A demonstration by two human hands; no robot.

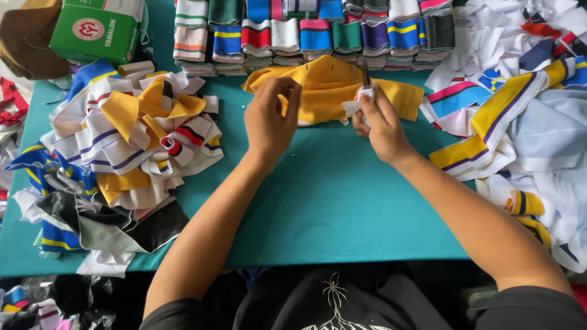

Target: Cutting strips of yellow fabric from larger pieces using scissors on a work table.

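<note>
The teal table (342, 201) lies bare near the person, collar heaps crowding its left and right edges; the yellow knit collar piece (324, 91) lies far-centre, partly hidden behind both hands; left hand (269, 122) pinches its edge; right hand (379, 125) grips a small, hard-to-identify tool (365, 82) over it.
</note>
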